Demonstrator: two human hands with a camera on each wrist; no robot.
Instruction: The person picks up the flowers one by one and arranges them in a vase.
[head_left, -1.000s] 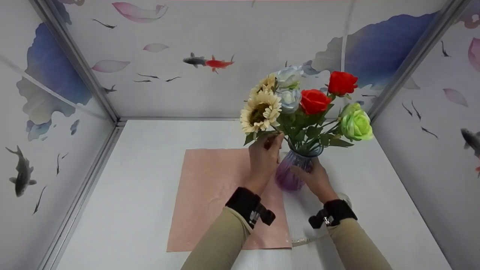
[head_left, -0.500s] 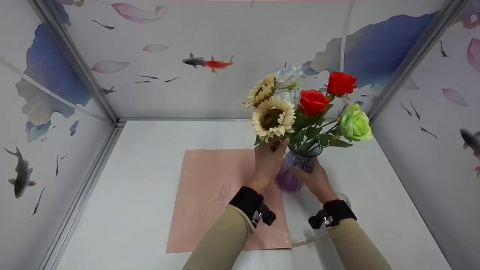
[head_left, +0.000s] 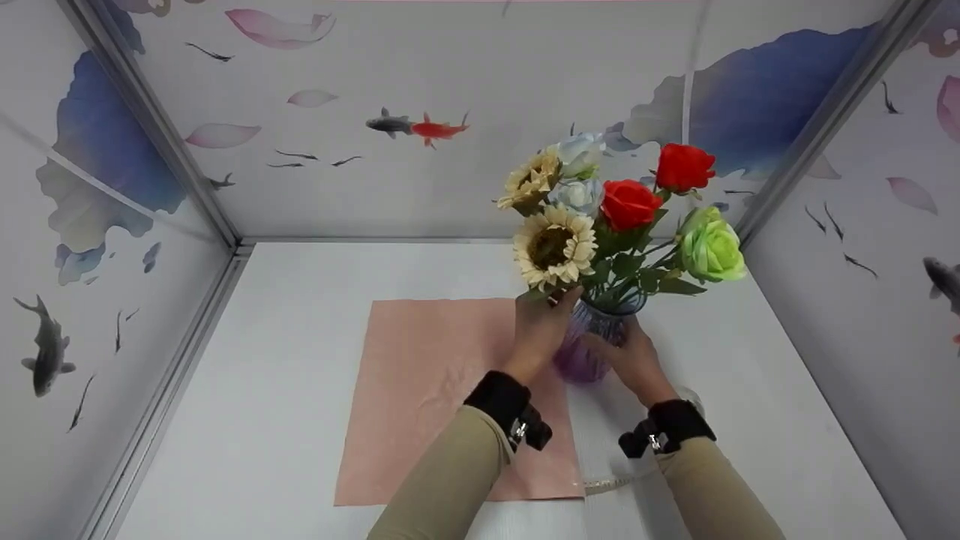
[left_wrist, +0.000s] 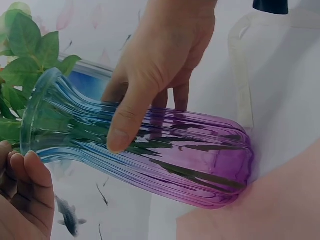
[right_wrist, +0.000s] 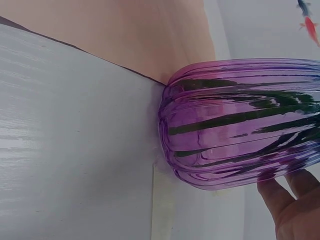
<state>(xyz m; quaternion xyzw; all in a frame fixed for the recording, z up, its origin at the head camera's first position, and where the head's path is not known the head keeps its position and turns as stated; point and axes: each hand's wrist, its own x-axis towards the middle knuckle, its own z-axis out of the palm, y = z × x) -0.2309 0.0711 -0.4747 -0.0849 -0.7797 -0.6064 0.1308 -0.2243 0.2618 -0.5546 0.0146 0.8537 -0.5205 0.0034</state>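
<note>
A ribbed glass vase (head_left: 589, 345), blue at the mouth and purple below, stands upright at the right edge of a pink sheet (head_left: 420, 375). Around its side my right hand (head_left: 636, 356) holds it, thumb in front, as the left wrist view shows. My left hand (head_left: 544, 326) is at the vase mouth, fingers curled just under the front cream sunflower (head_left: 555, 247), pinching its stem. Another sunflower (head_left: 531, 180), pale blue flowers (head_left: 577, 195), red roses (head_left: 631, 204) and a green rose (head_left: 711, 246) rise from the vase. Dark green stems (right_wrist: 215, 122) show through the glass.
Beside the right wrist, a round pale object (head_left: 690, 399) is partly hidden. A pale strip (head_left: 609, 486) lies on the white table (head_left: 277, 330) by the sheet's lower right corner. Printed panels (head_left: 420, 60) close in the back and both sides.
My left hand has moved right and slightly down with the front sunflower, closer to the vase mouth. The rear sunflower has shifted slightly. My right hand and the vase stay nearly in place.
</note>
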